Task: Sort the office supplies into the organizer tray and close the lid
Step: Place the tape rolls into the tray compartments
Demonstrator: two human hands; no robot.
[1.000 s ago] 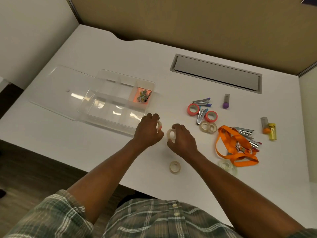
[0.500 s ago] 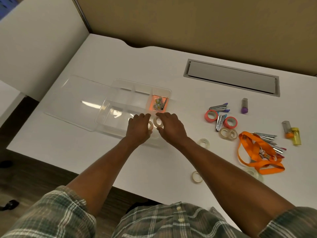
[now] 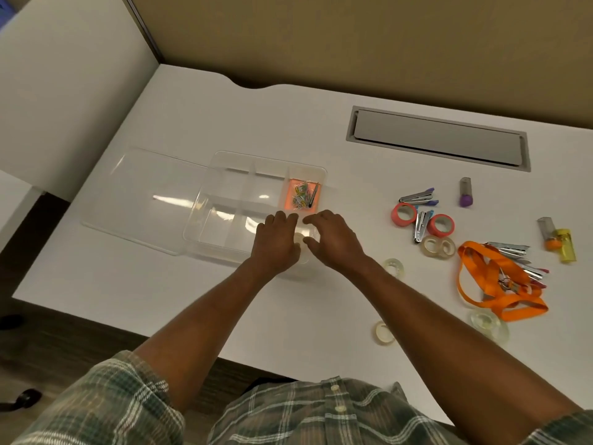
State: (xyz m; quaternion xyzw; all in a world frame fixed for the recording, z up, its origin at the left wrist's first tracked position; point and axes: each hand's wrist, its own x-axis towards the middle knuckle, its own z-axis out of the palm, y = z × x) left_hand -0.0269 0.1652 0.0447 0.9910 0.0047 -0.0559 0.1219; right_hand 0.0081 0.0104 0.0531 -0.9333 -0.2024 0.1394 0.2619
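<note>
**White desk, supplies spread to the right**

The white desk point(image 3: 199, 117) carries a clear organizer tray point(image 3: 192, 220), with its lid point(image 3: 144, 200) lying flat against the tray's left side. To the right lie pink tape rolls point(image 3: 403, 214), clear tape rolls point(image 3: 394, 267), small staplers point(image 3: 417, 198), an orange lanyard point(image 3: 491, 284) and capped tubes point(image 3: 465, 192). A grey hatch point(image 3: 436, 141) is set into the desktop farther back.

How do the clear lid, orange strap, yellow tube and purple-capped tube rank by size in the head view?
1. clear lid
2. orange strap
3. yellow tube and purple-capped tube: they look about alike, so I do not rank them.
</note>
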